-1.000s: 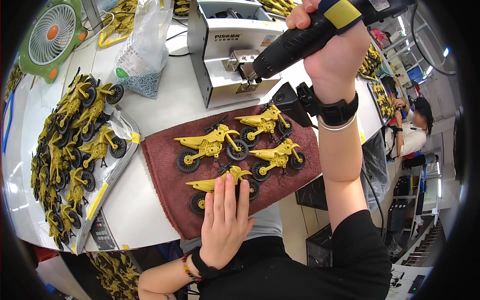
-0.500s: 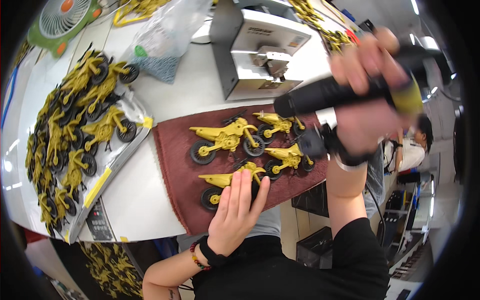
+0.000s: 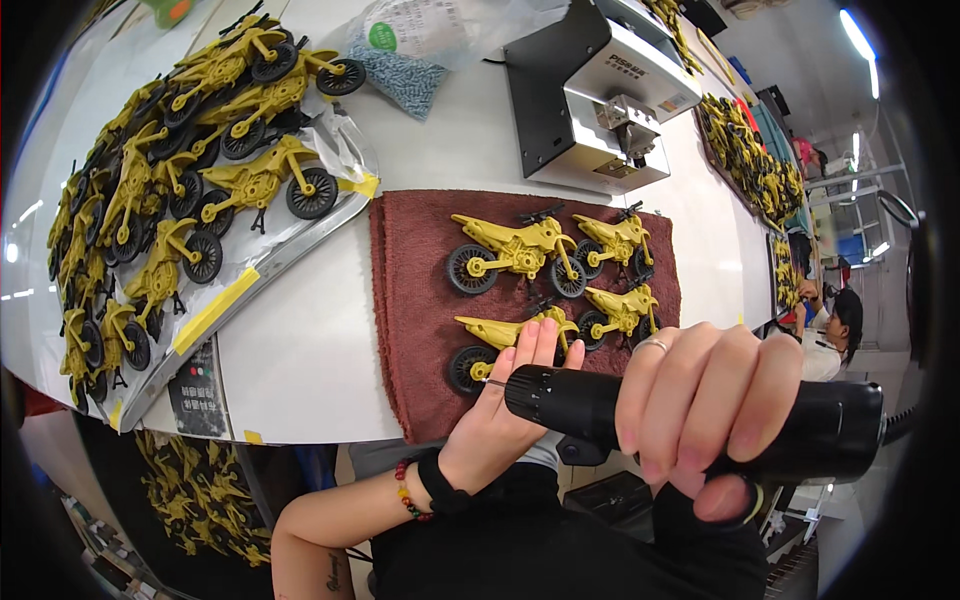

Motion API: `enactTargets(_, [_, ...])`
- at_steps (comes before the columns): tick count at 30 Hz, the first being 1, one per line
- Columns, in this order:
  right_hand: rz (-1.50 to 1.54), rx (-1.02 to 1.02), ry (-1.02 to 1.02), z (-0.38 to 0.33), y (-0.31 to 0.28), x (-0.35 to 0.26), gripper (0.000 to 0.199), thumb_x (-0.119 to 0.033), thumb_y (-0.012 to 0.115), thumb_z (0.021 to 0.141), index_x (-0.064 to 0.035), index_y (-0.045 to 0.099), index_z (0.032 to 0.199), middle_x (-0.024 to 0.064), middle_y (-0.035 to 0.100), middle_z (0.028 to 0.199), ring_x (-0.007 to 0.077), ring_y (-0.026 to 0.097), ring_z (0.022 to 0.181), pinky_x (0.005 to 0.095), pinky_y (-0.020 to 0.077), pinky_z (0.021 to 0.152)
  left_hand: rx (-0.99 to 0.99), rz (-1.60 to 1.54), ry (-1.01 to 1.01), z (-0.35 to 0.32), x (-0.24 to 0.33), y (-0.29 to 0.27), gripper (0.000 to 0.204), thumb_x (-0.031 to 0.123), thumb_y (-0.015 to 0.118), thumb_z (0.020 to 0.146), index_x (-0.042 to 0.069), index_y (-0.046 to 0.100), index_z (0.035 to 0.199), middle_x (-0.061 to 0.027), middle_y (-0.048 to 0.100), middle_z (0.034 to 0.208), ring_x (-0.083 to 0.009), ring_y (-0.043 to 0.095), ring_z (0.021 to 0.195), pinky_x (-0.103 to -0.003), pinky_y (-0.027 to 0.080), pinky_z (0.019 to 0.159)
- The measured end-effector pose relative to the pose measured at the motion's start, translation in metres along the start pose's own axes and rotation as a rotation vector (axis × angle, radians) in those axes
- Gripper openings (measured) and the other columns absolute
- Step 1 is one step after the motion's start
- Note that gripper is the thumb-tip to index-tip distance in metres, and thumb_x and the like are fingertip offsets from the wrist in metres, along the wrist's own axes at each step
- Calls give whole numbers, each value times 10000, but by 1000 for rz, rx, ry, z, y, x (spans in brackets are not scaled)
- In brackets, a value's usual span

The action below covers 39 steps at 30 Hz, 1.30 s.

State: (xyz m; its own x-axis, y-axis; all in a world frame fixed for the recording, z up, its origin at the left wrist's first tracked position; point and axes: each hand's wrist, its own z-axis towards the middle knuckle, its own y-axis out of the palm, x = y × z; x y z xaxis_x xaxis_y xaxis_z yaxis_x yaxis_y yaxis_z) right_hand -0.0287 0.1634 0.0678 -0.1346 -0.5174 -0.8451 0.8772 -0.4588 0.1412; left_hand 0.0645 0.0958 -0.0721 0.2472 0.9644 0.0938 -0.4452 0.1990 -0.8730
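From my end, the bikes [image 3: 514, 250] look matt plastic, the towel [image 3: 415, 300] rough napped cloth, the driver [image 3: 580, 405] smooth plastic. I'd tag the machine [image 3: 628, 76] smooth metal, bag [image 3: 455, 35] crinkled clear plastic, tabletop [image 3: 300, 350] smooth, glossy.

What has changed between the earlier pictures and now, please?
The right hand carried the screwdriver down and back from the machine; its tip now shows against the left wheel of the near-left motorcycle. Nothing was let go. The left hand stayed on that motorcycle; all four kept their places on the cloth.
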Motion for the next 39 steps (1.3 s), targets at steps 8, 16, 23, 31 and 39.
enactTargets(8, [-74,106,54,-3,10,6,304,-49,724,715,-94,476,885,34,584,715,167,605,556,290,490,547,11,-11,7,0,-2,-4,374,251,399,929,70,457,1251,-180,508,1249,-297,508,1155,-338,446,866])
enactTargets(16, [-84,-105,3,2,1,15,302,-23,729,705,-73,488,880,49,589,718,176,614,582,304,507,585,-3,-29,5,-1,-1,-3,413,266,409,918,106,440,1298,-203,492,1264,-321,491,1168,-372,421,889])
enactTargets(23, [-73,-28,49,3,5,9,277,-15,713,729,-63,490,884,53,593,714,175,610,570,307,506,582,-31,13,26,-3,-5,-5,423,257,386,917,118,429,1314,-208,484,1281,-334,486,1172,-382,380,942])
enactTargets(31, [-230,302,-306,29,-89,-67,211,-146,585,793,-66,504,970,35,498,777,160,467,605,358,385,658,-32,40,50,5,-4,-16,419,136,406,894,167,479,1305,-180,514,1259,-273,513,1165,-335,397,959])
enactTargets(39, [-275,518,-277,60,-136,-23,219,-123,572,789,13,512,949,81,529,710,195,517,580,335,425,588,-38,54,14,1,-4,-14,396,138,417,895,180,507,1278,-182,525,1247,-272,522,1159,-326,423,928])
